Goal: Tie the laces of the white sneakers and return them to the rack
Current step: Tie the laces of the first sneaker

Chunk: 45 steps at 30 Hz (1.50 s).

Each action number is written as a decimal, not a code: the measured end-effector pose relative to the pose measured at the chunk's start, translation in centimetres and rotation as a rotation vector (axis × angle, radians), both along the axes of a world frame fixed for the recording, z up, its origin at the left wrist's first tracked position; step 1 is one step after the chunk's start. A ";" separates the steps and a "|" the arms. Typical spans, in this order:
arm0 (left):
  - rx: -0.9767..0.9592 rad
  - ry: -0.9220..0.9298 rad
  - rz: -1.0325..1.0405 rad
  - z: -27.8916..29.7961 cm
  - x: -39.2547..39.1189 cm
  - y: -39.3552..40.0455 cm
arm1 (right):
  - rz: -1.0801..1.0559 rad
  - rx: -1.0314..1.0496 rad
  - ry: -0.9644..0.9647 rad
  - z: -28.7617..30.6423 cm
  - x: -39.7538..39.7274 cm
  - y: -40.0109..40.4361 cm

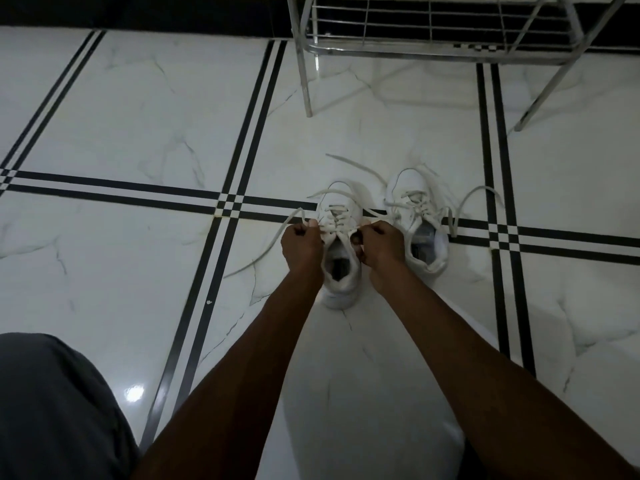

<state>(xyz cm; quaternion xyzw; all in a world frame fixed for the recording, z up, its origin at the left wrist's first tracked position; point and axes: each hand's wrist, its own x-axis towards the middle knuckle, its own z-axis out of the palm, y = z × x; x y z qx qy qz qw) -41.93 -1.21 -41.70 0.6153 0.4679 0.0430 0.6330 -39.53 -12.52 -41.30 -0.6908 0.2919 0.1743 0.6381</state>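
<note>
Two white sneakers stand on the marble floor, toes pointing away from me. The left sneaker (pixel 340 216) is between my hands. My left hand (pixel 302 244) is closed on one lace end at its left side, and that lace trails out over the floor (pixel 263 247). My right hand (pixel 380 245) grips the other lace end at the shoe's right side. The right sneaker (pixel 415 216) sits just beyond my right hand with its laces (pixel 474 199) loose and spread over the tiles.
A chrome wire shoe rack (pixel 433 32) stands at the top of the view against a dark wall base, its legs (pixel 306 88) on the floor just behind the sneakers. My knee in dark cloth (pixel 52 407) fills the lower left. Black stripes cross the white tiles.
</note>
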 end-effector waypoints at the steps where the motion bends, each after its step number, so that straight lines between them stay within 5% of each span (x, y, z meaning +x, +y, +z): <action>1: 0.031 -0.003 -0.044 0.1 -0.1 0.3 | 0.037 0.020 -0.005 0.7 0.0 -0.4; 4: 0.173 -0.022 -0.157 0.8 -0.8 1.1 | 0.259 -0.087 -0.055 2.7 0.5 -2.3; 8: 0.653 -0.165 -0.513 0.5 -1.4 2.7 | 0.499 -0.691 -0.461 3.2 1.1 -3.1; 12: 0.755 -0.206 -0.833 1.0 -1.1 3.9 | 0.901 -0.669 -0.623 1.7 1.6 -2.7; 17: 0.894 0.022 -0.970 0.8 -1.2 4.7 | 0.874 -0.689 -0.555 2.2 1.3 -3.8; 24: 0.461 0.081 -0.980 2.3 -0.6 5.3 | 0.851 -0.318 -0.320 5.9 2.6 -5.1; 29: 0.294 -0.036 -0.891 2.6 -1.1 7.0 | 0.753 -0.171 -0.193 5.9 3.0 -4.3; 37: -0.120 -0.323 -0.626 5.5 1.3 6.7 | 0.409 0.353 -0.127 5.9 3.4 -2.7; 45: -0.051 -0.349 -0.665 5.0 1.5 4.4 | 0.466 0.216 -0.211 4.5 2.7 -0.9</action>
